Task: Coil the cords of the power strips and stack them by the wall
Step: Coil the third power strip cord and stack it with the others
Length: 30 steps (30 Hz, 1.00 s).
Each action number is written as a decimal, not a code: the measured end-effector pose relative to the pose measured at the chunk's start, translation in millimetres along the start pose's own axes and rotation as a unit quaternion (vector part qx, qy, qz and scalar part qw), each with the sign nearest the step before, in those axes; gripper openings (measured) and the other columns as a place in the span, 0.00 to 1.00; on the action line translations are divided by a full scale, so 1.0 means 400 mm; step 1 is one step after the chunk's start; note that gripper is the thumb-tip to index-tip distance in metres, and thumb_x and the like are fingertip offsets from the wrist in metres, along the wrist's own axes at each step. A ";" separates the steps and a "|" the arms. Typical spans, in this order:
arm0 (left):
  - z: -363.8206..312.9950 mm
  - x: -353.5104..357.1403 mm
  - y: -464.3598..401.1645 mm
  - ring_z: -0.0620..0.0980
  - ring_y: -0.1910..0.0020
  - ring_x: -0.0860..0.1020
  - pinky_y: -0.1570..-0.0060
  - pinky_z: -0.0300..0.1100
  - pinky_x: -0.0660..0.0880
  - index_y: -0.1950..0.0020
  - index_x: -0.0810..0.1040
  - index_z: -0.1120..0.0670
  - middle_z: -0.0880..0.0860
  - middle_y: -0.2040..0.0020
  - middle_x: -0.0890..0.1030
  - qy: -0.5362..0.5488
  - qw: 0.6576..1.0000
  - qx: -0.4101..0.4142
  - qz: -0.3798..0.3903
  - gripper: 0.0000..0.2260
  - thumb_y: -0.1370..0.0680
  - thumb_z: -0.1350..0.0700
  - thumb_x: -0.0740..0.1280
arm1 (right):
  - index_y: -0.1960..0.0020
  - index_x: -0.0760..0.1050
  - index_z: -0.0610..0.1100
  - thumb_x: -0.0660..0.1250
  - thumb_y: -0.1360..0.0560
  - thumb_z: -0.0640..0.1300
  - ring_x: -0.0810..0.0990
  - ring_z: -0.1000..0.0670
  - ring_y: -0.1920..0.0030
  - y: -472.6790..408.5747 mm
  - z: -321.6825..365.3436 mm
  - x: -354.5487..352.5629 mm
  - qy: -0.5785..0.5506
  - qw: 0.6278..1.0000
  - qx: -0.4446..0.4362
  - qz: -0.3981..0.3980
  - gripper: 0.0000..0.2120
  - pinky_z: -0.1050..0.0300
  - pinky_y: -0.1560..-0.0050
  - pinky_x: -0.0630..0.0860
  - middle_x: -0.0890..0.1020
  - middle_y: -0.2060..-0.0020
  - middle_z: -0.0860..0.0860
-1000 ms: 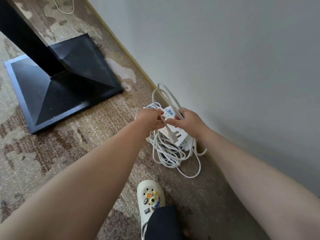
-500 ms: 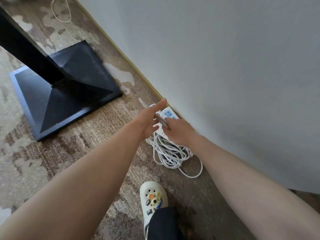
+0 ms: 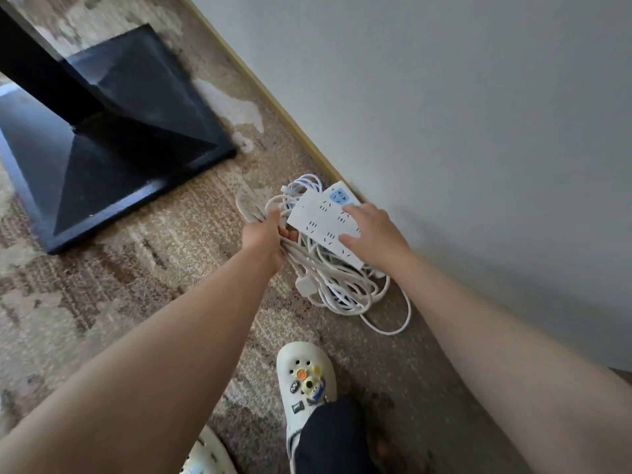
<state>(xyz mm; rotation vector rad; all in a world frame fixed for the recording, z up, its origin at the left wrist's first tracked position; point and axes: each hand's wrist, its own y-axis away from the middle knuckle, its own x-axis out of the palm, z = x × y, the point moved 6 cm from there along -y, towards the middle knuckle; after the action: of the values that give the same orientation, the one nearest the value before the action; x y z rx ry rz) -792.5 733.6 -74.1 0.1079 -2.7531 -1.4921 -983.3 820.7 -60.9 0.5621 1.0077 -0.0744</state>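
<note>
**Both hands back on the bundle at the wall**

Half a second ago my left hand [image 3: 265, 234] was spread open above the pile; now I see its fingers curled round a bunch of white cord [image 3: 337, 285] loops. My right hand [image 3: 371, 236], which was pinching something small, now lies with straight fingers flat on the top power strip [image 3: 321, 222]. A second strip with blue sockets [image 3: 342, 195] peeks out beneath, touching the wall [image 3: 444, 131]. I judge the stack is being tidied, one loop trailing loose on the carpet [image 3: 154, 268]
</note>
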 end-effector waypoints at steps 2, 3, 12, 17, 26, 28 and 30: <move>0.016 0.005 -0.036 0.44 0.84 0.70 0.70 0.40 0.76 0.63 0.72 0.59 0.50 0.79 0.71 0.028 0.999 -0.016 0.008 0.14 0.21 0.53 0.68 | 0.21 0.54 0.49 0.68 0.26 0.61 0.63 0.41 0.27 -0.036 0.007 0.041 0.111 0.993 -0.004 0.027 0.41 0.45 0.29 0.63 0.61 0.24 0.45; 0.025 0.012 -0.054 0.45 0.84 0.69 0.71 0.39 0.76 0.64 0.71 0.58 0.50 0.79 0.70 0.036 0.999 -0.022 0.015 0.15 0.21 0.53 0.68 | 0.20 0.50 0.49 0.68 0.28 0.64 0.62 0.40 0.27 -0.050 0.005 0.060 0.154 0.987 -0.002 0.037 0.45 0.44 0.29 0.63 0.59 0.23 0.44; 0.100 0.065 -0.154 0.48 0.79 0.70 0.62 0.45 0.75 0.68 0.71 0.58 0.50 0.81 0.71 -0.018 0.999 -0.024 0.043 0.16 0.21 0.56 0.67 | 0.22 0.48 0.48 0.72 0.35 0.60 0.66 0.37 0.37 -0.085 -0.071 0.094 0.189 0.980 0.054 -0.001 0.51 0.43 0.38 0.66 0.66 0.34 0.40; 0.084 0.131 -0.163 0.44 0.83 0.70 0.68 0.40 0.75 0.61 0.73 0.59 0.50 0.77 0.71 0.009 0.999 -0.019 0.037 0.09 0.21 0.59 0.67 | 0.22 0.49 0.46 0.71 0.32 0.59 0.64 0.38 0.35 -0.057 -0.103 0.079 0.123 0.989 0.075 -0.019 0.48 0.44 0.34 0.63 0.64 0.33 0.41; 0.105 0.164 -0.218 0.57 0.31 0.70 0.35 0.55 0.70 0.25 0.61 0.57 0.58 0.29 0.70 -0.292 0.936 0.194 -0.009 0.35 0.25 0.42 0.69 | 0.21 0.50 0.42 0.69 0.29 0.58 0.64 0.37 0.33 -0.067 -0.092 0.112 0.132 0.986 0.070 -0.081 0.46 0.43 0.30 0.61 0.63 0.31 0.40; 0.107 0.152 -0.191 0.60 0.25 0.59 0.32 0.56 0.65 0.21 0.50 0.57 0.59 0.22 0.56 -0.377 0.892 0.248 -0.020 0.39 0.23 0.37 0.61 | 0.21 0.50 0.42 0.68 0.28 0.58 0.64 0.37 0.32 -0.072 -0.088 0.115 0.128 0.985 0.074 -0.086 0.46 0.42 0.29 0.61 0.62 0.29 0.40; 0.120 0.131 -0.158 0.62 0.28 0.65 0.41 0.57 0.72 0.21 0.44 0.56 0.60 0.22 0.56 -0.500 0.819 0.278 -0.046 0.40 0.22 0.33 0.54 | 0.21 0.49 0.42 0.68 0.27 0.59 0.63 0.37 0.31 -0.072 -0.084 0.116 0.133 0.984 0.074 -0.087 0.45 0.42 0.29 0.60 0.60 0.28 0.39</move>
<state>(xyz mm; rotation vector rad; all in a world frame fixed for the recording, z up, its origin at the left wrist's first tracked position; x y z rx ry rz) -842.9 736.0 -154.7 -0.7851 -3.9666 -0.7598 -993.2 821.1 -124.5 0.6297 1.3185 -0.2369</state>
